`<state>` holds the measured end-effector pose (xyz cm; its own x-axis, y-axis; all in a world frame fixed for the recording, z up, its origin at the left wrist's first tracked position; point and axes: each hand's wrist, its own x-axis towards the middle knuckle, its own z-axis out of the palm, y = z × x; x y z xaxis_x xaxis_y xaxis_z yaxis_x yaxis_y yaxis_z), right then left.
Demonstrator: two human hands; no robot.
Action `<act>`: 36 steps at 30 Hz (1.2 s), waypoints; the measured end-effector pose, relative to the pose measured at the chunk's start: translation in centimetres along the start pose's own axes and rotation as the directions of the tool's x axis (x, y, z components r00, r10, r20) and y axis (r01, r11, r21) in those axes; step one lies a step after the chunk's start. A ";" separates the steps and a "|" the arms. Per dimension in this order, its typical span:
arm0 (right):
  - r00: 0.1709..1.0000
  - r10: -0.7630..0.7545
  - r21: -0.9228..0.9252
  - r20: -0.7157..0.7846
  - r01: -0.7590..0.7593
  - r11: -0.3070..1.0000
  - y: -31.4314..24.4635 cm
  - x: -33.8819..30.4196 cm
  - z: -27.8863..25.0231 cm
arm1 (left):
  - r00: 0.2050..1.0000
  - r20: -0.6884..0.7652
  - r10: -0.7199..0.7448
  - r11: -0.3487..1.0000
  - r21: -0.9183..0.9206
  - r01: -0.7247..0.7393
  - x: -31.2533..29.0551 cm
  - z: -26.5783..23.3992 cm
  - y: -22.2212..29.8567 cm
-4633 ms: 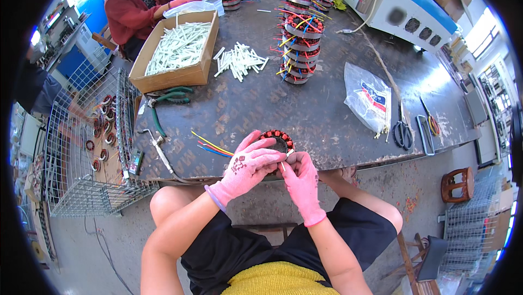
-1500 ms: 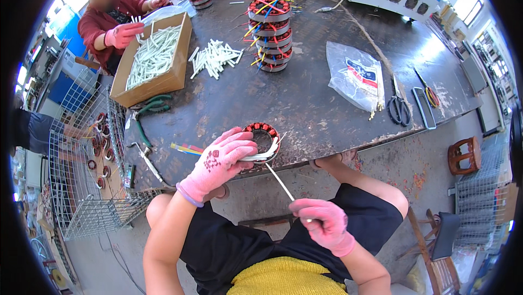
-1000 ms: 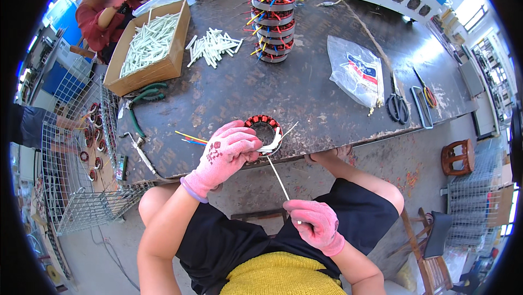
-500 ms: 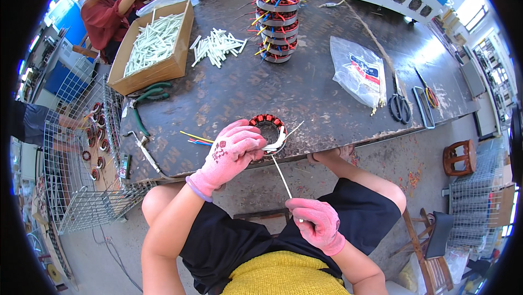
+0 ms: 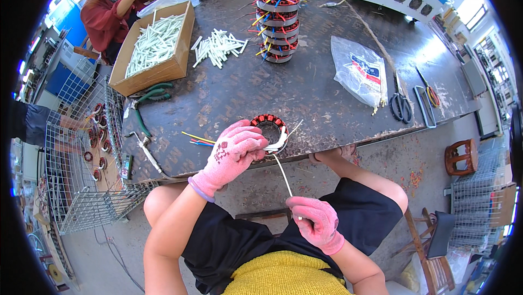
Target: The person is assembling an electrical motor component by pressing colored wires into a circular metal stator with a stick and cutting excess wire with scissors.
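Note:
At the table's front edge lies a ring-shaped motor stator (image 5: 267, 120) with red-brown coils and a white-wrapped section on its near right. My left hand (image 5: 235, 150), in a pink glove, is closed on the stator's near left side. Yellow, blue and red lead wires (image 5: 197, 138) stick out left past that hand. From the ring's near side a white cord (image 5: 283, 174) runs down toward me, slightly bowed. Its lower end is pinched in my right hand (image 5: 316, 224), also pink-gloved, above my lap. The stator's near left part is hidden by my left fingers.
A cardboard box (image 5: 181, 65) of white tubes stands back left beside a loose pile of tubes (image 5: 219, 47). Stacked stators (image 5: 278, 33) rise behind. Green-handled pliers (image 5: 143, 111), a plastic bag (image 5: 359, 71) and black scissors (image 5: 400, 107) lie around. Across the table sits a co-worker (image 5: 103, 17).
The white cord has gone from nearly straight to slightly bowed. Both hands keep their grip; the whole view has shifted a little.

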<state>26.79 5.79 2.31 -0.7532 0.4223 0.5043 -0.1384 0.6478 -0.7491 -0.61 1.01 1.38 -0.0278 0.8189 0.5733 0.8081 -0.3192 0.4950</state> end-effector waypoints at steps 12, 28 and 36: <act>1.000 -0.004 0.003 0.029 0.004 1.000 -0.3 0.0 -0.2 | 1.000 0.006 -0.004 1.000 -0.001 0.004 0.1 -0.1 0.1; 0.966 0.239 0.147 -0.095 -0.224 0.963 2.7 3.0 3.5 | 0.995 -0.012 -0.098 0.988 0.122 0.099 0.6 0.2 0.7; 0.956 0.261 0.076 -0.131 -0.252 0.965 4.3 4.8 3.9 | 0.971 0.134 -0.196 0.971 0.165 0.173 0.2 0.0 1.0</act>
<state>20.08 8.15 -0.18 -0.6719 0.6561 0.3435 0.0077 0.4700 -0.8826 0.20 0.89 1.96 -0.1063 0.9219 0.3725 0.8772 -0.0895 0.4718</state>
